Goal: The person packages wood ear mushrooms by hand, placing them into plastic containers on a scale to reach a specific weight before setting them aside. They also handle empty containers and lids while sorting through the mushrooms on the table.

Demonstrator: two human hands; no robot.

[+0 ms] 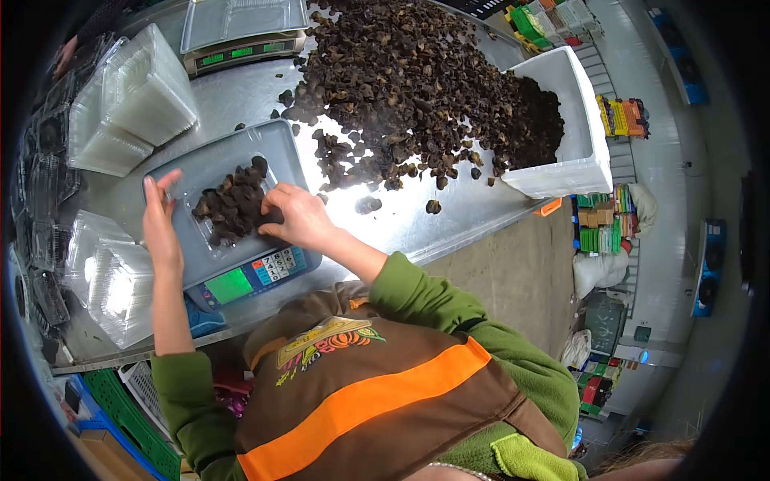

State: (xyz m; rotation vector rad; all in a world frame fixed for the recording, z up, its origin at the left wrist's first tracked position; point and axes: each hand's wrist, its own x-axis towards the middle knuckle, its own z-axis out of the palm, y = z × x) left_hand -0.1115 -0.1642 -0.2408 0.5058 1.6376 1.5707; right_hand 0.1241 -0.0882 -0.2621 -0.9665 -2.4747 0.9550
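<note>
A clear plastic tray (200, 230) with a heap of dark brown wood ear mushrooms (228, 200) sits on the grey pan of a digital scale (282, 152). The scale's green display (228, 285) and keypad face me. My right hand (298, 216) is at the heap's right side, thumb and fingers closed around a dark mushroom. Along the pan's left edge, my left hand (163, 220) is held with fingers stretched out and nothing in it. Beyond the scale lies a large pile of loose mushrooms (393, 80) on the metal table (401, 216).
A white foam box (573, 136) lies tipped on its side at the pile's right, mushrooms spilling from it. Stacks of clear plastic trays (148, 88) stand at left, with more trays (120, 289) nearer me. A second scale (245, 36) is at the back.
</note>
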